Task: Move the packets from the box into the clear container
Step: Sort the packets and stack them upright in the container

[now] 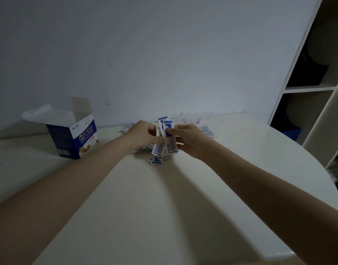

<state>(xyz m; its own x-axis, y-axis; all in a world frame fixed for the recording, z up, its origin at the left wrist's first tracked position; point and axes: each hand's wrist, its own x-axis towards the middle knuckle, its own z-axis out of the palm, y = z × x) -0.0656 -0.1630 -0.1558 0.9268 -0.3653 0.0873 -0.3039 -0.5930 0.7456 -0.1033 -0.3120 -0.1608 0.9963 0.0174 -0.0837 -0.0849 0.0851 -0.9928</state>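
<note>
While pinched, packets (pixel 165 138) between fingertips (pixel 169 132).

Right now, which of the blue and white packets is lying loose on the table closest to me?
The single packet lying flat on the table just below the bundle that both hands hold. The other loose ones lie farther back, behind the hands.

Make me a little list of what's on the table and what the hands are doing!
box: blue and white box, upright, top flaps open, on the table's left side
packets in hands: a bunch of blue and white packets held up between both hands
left hand: pinching the bunch
right hand: gripping the bunch
loose packets: lying on the table under the hands
clear container: behind the right hand, some packets inside
</note>
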